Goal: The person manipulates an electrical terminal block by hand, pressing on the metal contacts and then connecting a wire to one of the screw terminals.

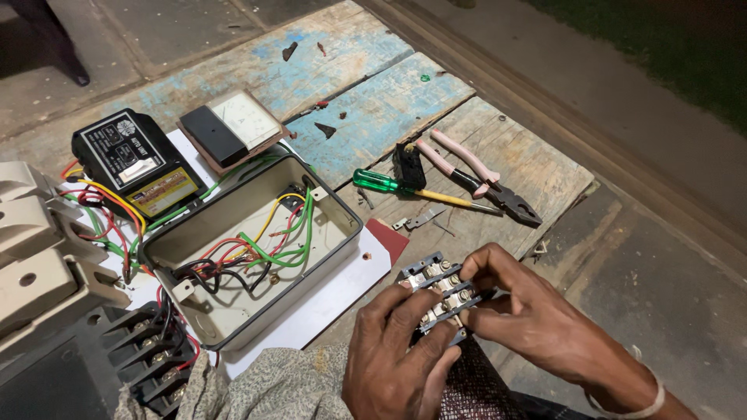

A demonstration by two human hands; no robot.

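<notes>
Your left hand [397, 354] and right hand [529, 311] both grip a dark terminal block [440, 292] with rows of metal screws, fingers curled over its top face. At ten o'clock from it sits an open grey metal box [334, 198], full of red, green, yellow and black wires [261, 253]. At twelve o'clock lie a green-handled screwdriver [377, 181] and pink-handled pliers [482, 175], tips close together on the worn planks [373, 109]. Farther at ten o'clock: a black control unit [136, 159], with a panel meter [229, 128] just beside it.
</notes>
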